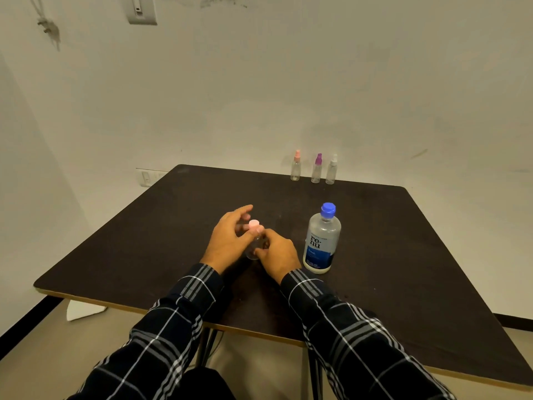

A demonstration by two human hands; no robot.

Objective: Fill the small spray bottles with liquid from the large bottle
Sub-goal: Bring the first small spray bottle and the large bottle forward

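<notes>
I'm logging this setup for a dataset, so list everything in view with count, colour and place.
small spray bottles at the back: 3, clear with pink, purple and white tops, far table edge by the wall
small spray bottle in hand: 1, clear, pink cap, table centre
large bottle: 1, clear, blue cap and label, upright, right of the hands
table: 1, dark brown
wall switch: 1, grey, upper left wall
left hand: 1, fingers at the pink cap
right hand: 1, gripping the bottle body
</notes>
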